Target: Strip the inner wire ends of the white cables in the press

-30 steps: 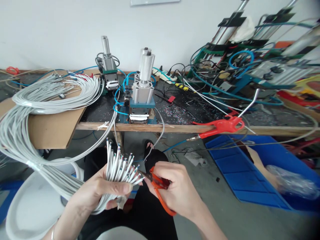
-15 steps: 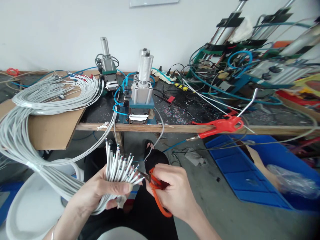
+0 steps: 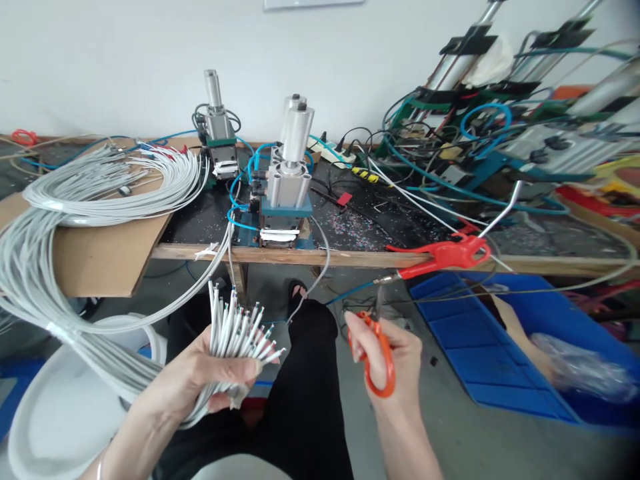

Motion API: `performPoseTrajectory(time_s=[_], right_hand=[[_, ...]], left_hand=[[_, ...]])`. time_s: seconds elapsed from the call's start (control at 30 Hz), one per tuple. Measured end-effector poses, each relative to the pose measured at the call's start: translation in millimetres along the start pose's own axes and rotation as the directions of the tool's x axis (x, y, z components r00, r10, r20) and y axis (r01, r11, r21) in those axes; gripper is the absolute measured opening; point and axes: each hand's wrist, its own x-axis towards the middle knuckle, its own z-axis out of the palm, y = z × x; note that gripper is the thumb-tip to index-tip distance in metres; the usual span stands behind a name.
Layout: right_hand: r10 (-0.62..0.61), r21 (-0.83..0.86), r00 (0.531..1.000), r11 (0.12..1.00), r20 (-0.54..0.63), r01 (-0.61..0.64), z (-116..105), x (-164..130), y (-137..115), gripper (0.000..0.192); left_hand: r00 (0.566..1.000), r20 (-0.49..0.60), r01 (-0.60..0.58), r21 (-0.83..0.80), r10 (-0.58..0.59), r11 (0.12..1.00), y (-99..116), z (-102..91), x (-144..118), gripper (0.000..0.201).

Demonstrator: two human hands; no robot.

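My left hand (image 3: 213, 373) is closed around a bundle of white cables (image 3: 235, 330) near its end. The cut ends fan upward and to the right, with small coloured wire tips showing. From the fist the bundle runs back left to large coils (image 3: 35, 253) lying partly on the bench. To the right, apart from the cables, my right hand (image 3: 395, 357) grips orange-handled scissors (image 3: 383, 370). A finger or thumb passes through a handle loop, and the blades point up, blurred. A scrap of pale tape hangs below my left thumb.
Two small pneumatic presses (image 3: 287, 180) stand on the bench (image 3: 350, 257). A red air gun (image 3: 445, 253) lies across the front edge at right. Below it is a blue bin (image 3: 460, 347) with clear plastic inside. A white round tub (image 3: 55, 413) sits at lower left.
My right hand has moved right, away from the cable ends, and turned the scissors so the blades point upward. My left hand keeps its hold on the cables, almost in place.
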Motion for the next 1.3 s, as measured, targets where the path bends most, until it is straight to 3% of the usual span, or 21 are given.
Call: performPoseTrajectory(time_s=[0.17,0.3,0.43,0.73,1.3], right_hand=[[-0.026,-0.093,0.973,0.994,0.231,0.049,11,-12,-14,0.050],[-0.135,-0.154,0.889,0.963,0.438,0.223,17,-9,-28,0.048],[-0.184,-0.167,0.824,0.933,0.536,0.317,21,-5,-35,0.045],[-0.177,-0.175,0.769,0.920,0.615,0.351,23,0,-43,0.038],[-0.183,-0.180,0.753,0.911,0.632,0.372,20,7,-46,0.037]], left_hand=[[0.999,-0.042,0.023,-0.028,-0.024,0.999,3,3.8,-2,0.046],[1.000,-0.017,0.024,-0.030,-0.024,0.999,4,5.6,-3,0.045],[0.999,0.023,0.026,-0.026,-0.026,0.999,5,5.5,-4,0.041],[1.000,0.016,0.015,-0.004,-0.015,1.000,3,4.4,-4,0.036],[0.999,0.028,0.018,0.014,-0.018,1.000,3,4.7,-4,0.037]])
